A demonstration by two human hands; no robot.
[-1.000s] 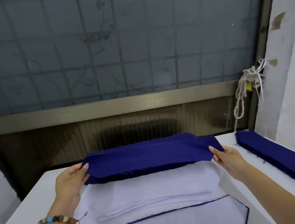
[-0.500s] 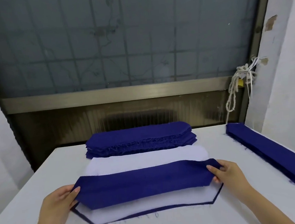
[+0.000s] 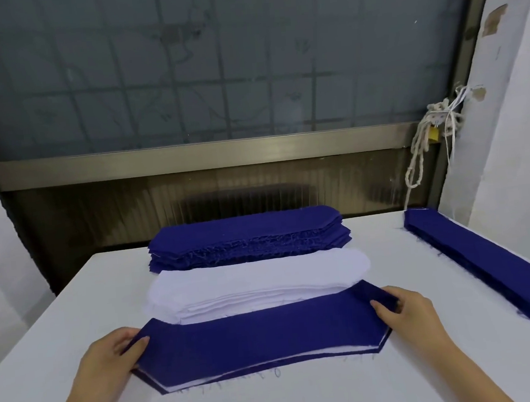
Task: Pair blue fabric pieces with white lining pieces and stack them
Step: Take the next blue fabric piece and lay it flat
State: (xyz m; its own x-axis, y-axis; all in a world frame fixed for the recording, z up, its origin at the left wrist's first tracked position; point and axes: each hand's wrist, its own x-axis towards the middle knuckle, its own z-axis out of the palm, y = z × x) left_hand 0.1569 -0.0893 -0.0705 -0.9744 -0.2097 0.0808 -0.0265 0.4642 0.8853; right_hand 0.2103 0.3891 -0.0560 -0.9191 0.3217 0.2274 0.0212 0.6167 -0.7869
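Observation:
A long blue fabric piece (image 3: pixel 262 340) lies across the near stack, where a white lining edge (image 3: pixel 270 363) and a blue edge below it peek out. My left hand (image 3: pixel 111 355) pinches its left end and my right hand (image 3: pixel 405 313) pinches its right end. Behind it sits a pile of white lining pieces (image 3: pixel 257 277). Farther back stands a pile of blue fabric pieces (image 3: pixel 247 240).
A white table (image 3: pixel 75 311) carries everything. A long folded stack of blue strips (image 3: pixel 490 265) runs along the table's right edge by the wall. A window frame and a hanging knotted rope (image 3: pixel 424 144) are behind the table.
Both hands carried the blue piece from the far blue pile toward me, over the white pile, and lowered it onto the near stack. The camera tilted down.

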